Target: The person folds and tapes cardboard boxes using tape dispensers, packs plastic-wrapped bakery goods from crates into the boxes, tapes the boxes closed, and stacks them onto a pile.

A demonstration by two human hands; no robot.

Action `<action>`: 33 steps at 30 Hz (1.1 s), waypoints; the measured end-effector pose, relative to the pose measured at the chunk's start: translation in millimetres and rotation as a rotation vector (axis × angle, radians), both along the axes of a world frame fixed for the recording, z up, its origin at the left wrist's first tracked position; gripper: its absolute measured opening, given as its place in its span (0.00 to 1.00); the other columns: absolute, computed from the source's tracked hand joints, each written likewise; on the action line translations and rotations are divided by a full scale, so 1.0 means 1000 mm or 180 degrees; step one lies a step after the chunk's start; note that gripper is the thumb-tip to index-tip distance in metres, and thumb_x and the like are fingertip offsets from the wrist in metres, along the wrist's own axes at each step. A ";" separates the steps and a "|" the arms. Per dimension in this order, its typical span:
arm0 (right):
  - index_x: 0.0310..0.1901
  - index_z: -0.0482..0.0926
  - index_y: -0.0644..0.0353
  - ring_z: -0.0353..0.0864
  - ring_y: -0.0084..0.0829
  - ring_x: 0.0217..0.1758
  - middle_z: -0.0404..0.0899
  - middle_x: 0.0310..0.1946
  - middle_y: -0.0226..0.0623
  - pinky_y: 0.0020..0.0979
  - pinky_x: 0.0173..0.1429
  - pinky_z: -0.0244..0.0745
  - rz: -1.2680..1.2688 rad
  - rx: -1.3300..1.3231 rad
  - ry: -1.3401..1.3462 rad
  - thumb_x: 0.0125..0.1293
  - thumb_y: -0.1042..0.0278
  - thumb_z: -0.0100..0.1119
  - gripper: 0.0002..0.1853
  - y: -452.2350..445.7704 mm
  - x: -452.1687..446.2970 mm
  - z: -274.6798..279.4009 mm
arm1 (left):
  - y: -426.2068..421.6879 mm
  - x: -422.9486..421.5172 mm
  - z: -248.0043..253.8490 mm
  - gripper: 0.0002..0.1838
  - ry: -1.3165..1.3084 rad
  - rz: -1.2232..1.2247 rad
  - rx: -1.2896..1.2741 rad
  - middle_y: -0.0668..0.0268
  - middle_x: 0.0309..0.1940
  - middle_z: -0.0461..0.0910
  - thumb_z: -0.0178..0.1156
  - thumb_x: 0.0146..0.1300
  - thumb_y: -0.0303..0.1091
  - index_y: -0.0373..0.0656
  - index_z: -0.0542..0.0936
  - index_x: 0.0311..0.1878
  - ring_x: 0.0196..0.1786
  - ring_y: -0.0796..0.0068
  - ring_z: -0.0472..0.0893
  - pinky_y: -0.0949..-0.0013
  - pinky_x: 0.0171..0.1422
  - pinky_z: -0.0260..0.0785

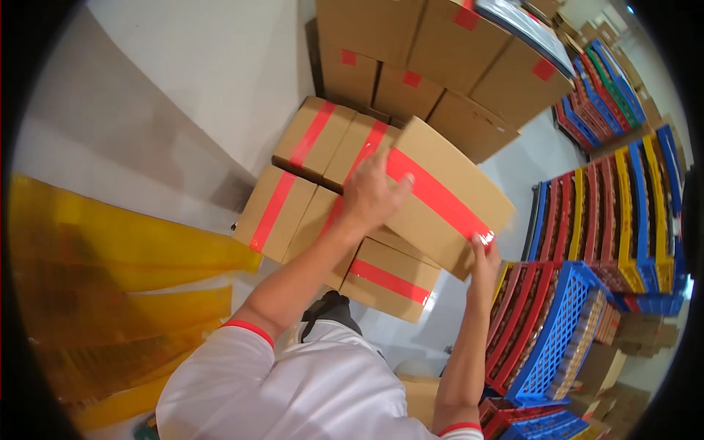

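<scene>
A cardboard box (447, 187) with a red tape strip is tilted above a layer of similar taped boxes. My left hand (375, 192) grips its left end, thumb on the top face near the tape. At the opposite end my right hand (484, 260) holds the lower right edge, with fingertips by the tape's end. Under and beside it lie other boxes, among them one at the back left (314, 138), one at the front left (275, 213) and one at the front right (392, 279). The held box hides part of this layer.
Taller stacked cartons (455, 44) stand behind the layer. Stacked red, yellow and blue crates (609, 213) fill the right side, with a blue crate (550, 330) nearer. Yellow plastic strips (132, 242) hang at the left beside a pale wall (161, 88).
</scene>
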State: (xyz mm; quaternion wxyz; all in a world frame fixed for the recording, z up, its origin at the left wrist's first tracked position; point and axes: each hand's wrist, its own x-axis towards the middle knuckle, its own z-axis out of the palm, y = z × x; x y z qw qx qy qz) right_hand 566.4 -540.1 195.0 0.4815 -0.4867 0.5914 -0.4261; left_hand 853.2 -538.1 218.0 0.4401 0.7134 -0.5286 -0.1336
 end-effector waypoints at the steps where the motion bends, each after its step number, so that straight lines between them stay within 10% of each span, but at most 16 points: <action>1: 0.66 0.78 0.68 0.80 0.28 0.62 0.84 0.56 0.37 0.33 0.71 0.68 0.0201 0.0133 -0.0111 0.75 0.56 0.66 0.27 -0.020 0.030 -0.003 | -0.008 0.030 0.004 0.40 0.0114 0.0112 0.0374 0.41 0.62 0.81 0.66 0.65 0.54 0.33 0.73 0.71 0.65 0.42 0.80 0.47 0.70 0.72; 8: 0.78 0.65 0.67 0.78 0.30 0.60 0.82 0.58 0.39 0.32 0.68 0.69 0.1055 -0.0070 -0.0167 0.77 0.47 0.62 0.39 -0.084 0.177 -0.004 | -0.040 0.211 -0.011 0.39 0.0596 0.0520 0.1378 0.45 0.57 0.85 0.65 0.64 0.58 0.36 0.75 0.69 0.63 0.46 0.82 0.51 0.71 0.72; 14: 0.86 0.44 0.50 0.44 0.44 0.90 0.43 0.88 0.40 0.50 0.87 0.40 0.0469 0.0899 -0.1301 0.76 0.22 0.39 0.50 -0.006 0.183 -0.078 | -0.016 0.208 -0.023 0.33 0.0187 0.1015 0.1295 0.48 0.58 0.86 0.64 0.68 0.57 0.38 0.80 0.65 0.63 0.48 0.83 0.52 0.68 0.72; 20: 0.87 0.43 0.49 0.41 0.40 0.90 0.46 0.88 0.35 0.46 0.87 0.44 0.1018 0.0625 -0.1801 0.75 0.20 0.40 0.52 -0.097 0.193 -0.078 | 0.051 0.132 -0.060 0.38 0.0755 0.1043 0.0988 0.40 0.56 0.84 0.65 0.70 0.51 0.39 0.69 0.76 0.62 0.40 0.82 0.47 0.66 0.74; 24: 0.87 0.44 0.50 0.42 0.43 0.90 0.49 0.87 0.38 0.51 0.87 0.40 0.1605 -0.0161 -0.1451 0.76 0.19 0.32 0.51 -0.125 0.200 -0.063 | 0.111 0.037 -0.064 0.32 0.1696 0.0825 -0.0017 0.47 0.58 0.84 0.62 0.76 0.46 0.35 0.70 0.73 0.61 0.52 0.85 0.52 0.67 0.74; 27: 0.86 0.46 0.53 0.42 0.48 0.89 0.50 0.86 0.42 0.57 0.87 0.31 0.1871 0.0859 -0.1188 0.74 0.16 0.20 0.54 -0.125 0.180 -0.079 | 0.104 0.077 -0.076 0.33 0.1800 0.1150 -0.0476 0.49 0.72 0.75 0.49 0.84 0.49 0.39 0.60 0.82 0.74 0.59 0.75 0.56 0.78 0.65; 29: 0.86 0.46 0.55 0.39 0.47 0.90 0.42 0.88 0.43 0.54 0.88 0.38 0.1523 0.1320 -0.1473 0.75 0.18 0.26 0.53 -0.119 0.170 -0.112 | 0.081 0.083 -0.098 0.37 0.1987 0.0894 -0.0541 0.51 0.79 0.63 0.40 0.85 0.55 0.38 0.55 0.83 0.81 0.59 0.63 0.58 0.84 0.53; 33: 0.81 0.58 0.56 0.62 0.38 0.81 0.65 0.78 0.40 0.46 0.83 0.61 0.1093 0.1136 -0.1551 0.82 0.36 0.46 0.39 -0.094 0.210 -0.178 | 0.066 0.109 -0.105 0.40 0.2482 0.0199 -0.0641 0.53 0.87 0.48 0.32 0.86 0.59 0.35 0.49 0.85 0.88 0.58 0.47 0.59 0.89 0.40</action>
